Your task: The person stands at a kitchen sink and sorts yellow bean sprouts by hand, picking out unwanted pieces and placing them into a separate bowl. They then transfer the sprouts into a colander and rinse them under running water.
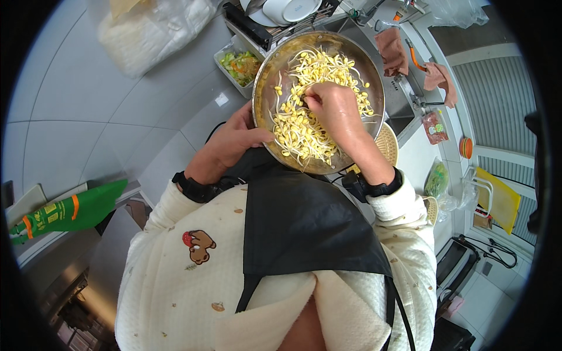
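A round metal pan [264,72] is held up in front of me, with soybean sprouts [303,136] spread over its inside. My left hand [237,136] grips the pan's rim at the lower left, thumb on the inner edge. Inside the pan is my right hand [336,107], its fingers curled together among the sprouts; the fingertips are partly hidden, and whether a sprout is pinched between them is unclear. Left of the pan stands a plastic container [246,91] of cut vegetables. A woven basket [390,145] shows partly behind the pan at the right.
White bowls [298,9] sit in a dish rack at the top. The sink [399,125] lies right of the pan, with pink cloths [391,51] nearby. Farther right are a meat package [435,127], bagged greens [436,177] and a yellow cutting board [498,199].
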A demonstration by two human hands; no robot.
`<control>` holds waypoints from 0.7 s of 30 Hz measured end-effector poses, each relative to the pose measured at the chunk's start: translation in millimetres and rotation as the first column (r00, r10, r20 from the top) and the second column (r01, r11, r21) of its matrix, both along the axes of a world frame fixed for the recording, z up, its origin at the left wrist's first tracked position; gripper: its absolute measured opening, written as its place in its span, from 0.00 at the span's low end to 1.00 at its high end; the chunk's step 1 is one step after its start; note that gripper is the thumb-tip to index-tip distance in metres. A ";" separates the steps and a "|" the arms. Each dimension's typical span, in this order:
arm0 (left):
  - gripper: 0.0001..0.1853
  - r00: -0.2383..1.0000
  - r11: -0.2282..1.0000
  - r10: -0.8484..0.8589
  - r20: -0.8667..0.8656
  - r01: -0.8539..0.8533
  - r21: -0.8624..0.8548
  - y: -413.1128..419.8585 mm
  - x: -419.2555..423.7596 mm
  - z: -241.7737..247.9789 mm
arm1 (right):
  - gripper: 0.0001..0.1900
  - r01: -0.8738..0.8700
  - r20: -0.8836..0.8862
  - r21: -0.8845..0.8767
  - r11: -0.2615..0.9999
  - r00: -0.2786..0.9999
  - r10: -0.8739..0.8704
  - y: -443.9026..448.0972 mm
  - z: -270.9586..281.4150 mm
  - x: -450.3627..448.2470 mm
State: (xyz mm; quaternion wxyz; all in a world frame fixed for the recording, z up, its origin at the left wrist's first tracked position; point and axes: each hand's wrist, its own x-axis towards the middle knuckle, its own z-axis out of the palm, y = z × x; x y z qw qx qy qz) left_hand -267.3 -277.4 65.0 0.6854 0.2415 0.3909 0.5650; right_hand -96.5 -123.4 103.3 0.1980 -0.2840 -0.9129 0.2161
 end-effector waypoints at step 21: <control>0.34 0.990 0.978 0.142 0.014 -0.138 -0.159 -10.6 -5.2 -9.2 | 0.03 -0.302 -0.343 -0.935 0.185 0.902 -0.261 52.4 24.7 52.9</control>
